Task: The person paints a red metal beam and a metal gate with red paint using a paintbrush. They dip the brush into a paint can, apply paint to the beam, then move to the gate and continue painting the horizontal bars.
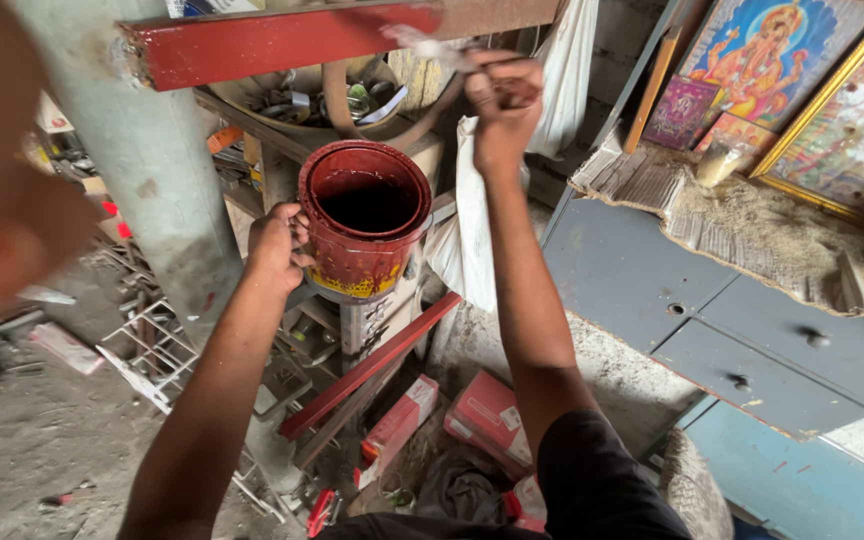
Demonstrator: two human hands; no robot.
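Left hand (277, 245): fingers closed on the round, paint-smeared red can (365, 222).
Right hand (502, 105): fingers pinch a brush (422, 45) at the glossy red metal beam (282, 40).

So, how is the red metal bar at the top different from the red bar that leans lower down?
The upper red bar lies almost level beside the right hand; the lower red bar leans steeply below the paint can. The upper one looks broader and fills more of the picture; the lower one looks slimmer. Both are red, like the can held by the left hand.

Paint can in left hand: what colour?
Red, yellow band near the base; held by left hand. Head view.
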